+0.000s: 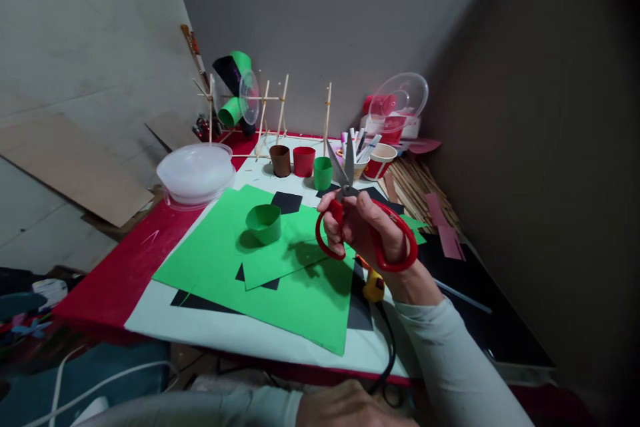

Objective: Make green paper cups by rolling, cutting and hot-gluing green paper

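1. Right hand (357, 223): we hold red-handled metal scissors (347, 191), thumb and fingers in the loops, blades parted, pointing up and away, touching no paper.
2. Left hand (345, 407): at the bottom edge, back showing; we cannot tell how its fingers stand.
3. Left of the right hand: one curled green paper ring (265, 230), upright on flat green card sheets (210, 260).
4. Beyond the right hand, leftward: brown (280, 161), red (304, 162) and green paper cylinders (323, 174), in a row.
5. Farther, leftward: green and black paper rolls (230, 111) between clear plastic discs (250, 97).
6. Progress, we judge: ring and cylinders are formed; the broad green sheets remain flat.
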Tool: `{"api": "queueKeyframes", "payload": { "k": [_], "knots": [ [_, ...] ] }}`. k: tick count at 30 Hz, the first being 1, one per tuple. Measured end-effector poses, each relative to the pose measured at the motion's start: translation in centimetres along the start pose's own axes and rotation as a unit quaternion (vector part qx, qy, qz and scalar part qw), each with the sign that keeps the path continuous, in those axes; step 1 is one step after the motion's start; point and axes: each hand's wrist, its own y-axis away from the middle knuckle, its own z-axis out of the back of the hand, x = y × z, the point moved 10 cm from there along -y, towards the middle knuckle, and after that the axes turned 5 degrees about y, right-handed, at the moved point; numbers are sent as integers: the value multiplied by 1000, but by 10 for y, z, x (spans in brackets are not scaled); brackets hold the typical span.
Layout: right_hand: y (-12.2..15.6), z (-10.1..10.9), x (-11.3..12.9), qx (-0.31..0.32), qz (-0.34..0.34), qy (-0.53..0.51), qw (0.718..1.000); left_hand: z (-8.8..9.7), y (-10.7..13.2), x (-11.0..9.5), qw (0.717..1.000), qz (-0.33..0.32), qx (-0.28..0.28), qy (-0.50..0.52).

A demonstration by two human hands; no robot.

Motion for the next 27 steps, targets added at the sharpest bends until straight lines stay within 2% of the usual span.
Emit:
{"api": "queueKeyframes", "payload": {
  "k": [2, 4, 5, 6, 7, 9, 10, 12, 14, 20, 27],
  "knots": [
    [0, 0, 1, -2, 9, 1, 1000, 49, 8, 3, 998, -13, -57, 1],
    [0, 1, 1, -9, 19, 5, 1000, 111, 17, 20, 990, 17, -139, -18],
    [0, 1, 2, -14, 24, 9, 1000, 146, 24, 38, 976, 67, -202, -39],
    [0, 1, 1, -18, 28, 13, 999, 187, 39, 61, 936, 159, -298, -101],
    [0, 0, 1, -20, 31, 19, 999, 215, 49, 79, 907, 208, -339, -136],
    [0, -1, -2, -24, 34, 36, 999, 248, 58, 114, 882, 266, -351, -169],
    [0, -2, -4, -25, 34, 45, 998, 254, 57, 131, 884, 284, -331, -168],
    [0, -3, -6, -28, 32, 65, 997, 252, 50, 157, 897, 307, -281, -148],
    [1, -4, -7, -33, 27, 85, 995, 245, 43, 167, 906, 317, -246, -133],
    [3, -3, -3, -64, 7, 151, 986, 243, 28, 158, 912, 312, -232, -128],
    [4, 16, -1, -163, -17, 201, 966, 256, 38, 128, 906, 245, -329, -104]
  ]
}}
